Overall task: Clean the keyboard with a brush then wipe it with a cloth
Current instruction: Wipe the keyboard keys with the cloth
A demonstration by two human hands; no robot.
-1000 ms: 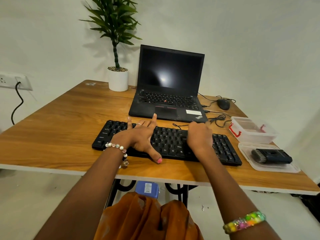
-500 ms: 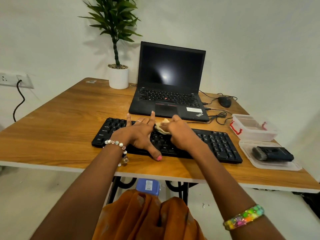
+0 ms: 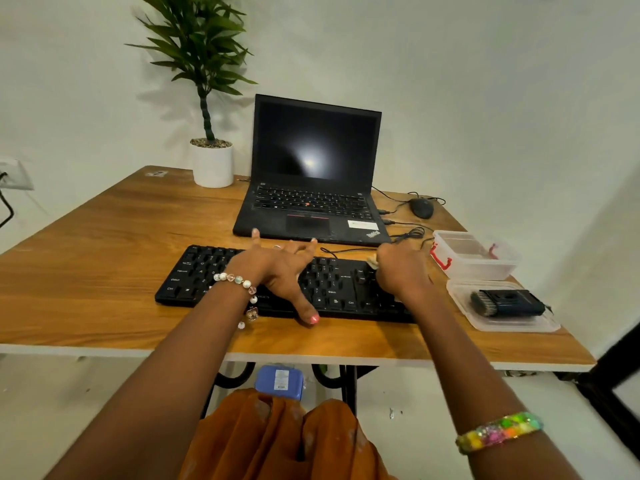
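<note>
A black keyboard [image 3: 325, 285] lies across the wooden table [image 3: 104, 271] in front of me. My left hand [image 3: 277, 271] rests flat on its middle keys with fingers spread and the thumb on the front edge. Over the keyboard's right end, my right hand [image 3: 401, 271] grips a small pale cloth [image 3: 373, 261]; only a corner of it shows past the fingers. The black brush [image 3: 502, 303] lies in a clear plastic lid [image 3: 464, 289] at the right, apart from both hands.
An open black laptop [image 3: 311, 209] stands just behind the keyboard, with cables and a mouse [image 3: 421, 207] to its right. A clear box with red clips [image 3: 474, 259] sits behind the lid. A potted plant [image 3: 211, 164] stands at the back.
My right hand has slid with the cloth from the keyboard's middle to its right end. My left hand has stayed in place on the keys.
</note>
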